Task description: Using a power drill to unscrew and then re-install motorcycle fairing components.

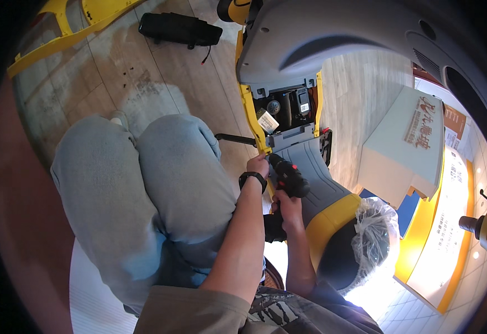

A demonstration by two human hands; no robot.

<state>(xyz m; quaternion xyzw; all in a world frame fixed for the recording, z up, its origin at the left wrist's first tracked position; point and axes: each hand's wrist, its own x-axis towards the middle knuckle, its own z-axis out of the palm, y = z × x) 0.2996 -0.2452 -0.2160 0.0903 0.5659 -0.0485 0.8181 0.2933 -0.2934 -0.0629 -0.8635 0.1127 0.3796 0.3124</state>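
Note:
My right hand (289,207) is wrapped round the grip of a black cordless drill (291,179) with red details. Its chuck end points up and left, at the yellow side trim (248,114) of a grey and yellow scooter. Right by the drill's tip, my left hand (258,166) has its fingers closed against the lower end of that trim. Whatever those fingers pinch is too small to make out. Just beyond, the scooter's opened compartment (279,125) exposes black parts and a labelled piece. Under the drill lies the grey footboard (308,167).
A yellow frame panel (60,42) and a black elongated part with a short cable (179,29) lie on the wood-look floor to the left. The scooter's seat (340,239) is partly wrapped in clear plastic. A pale box-shaped counter (402,145) stands to the right.

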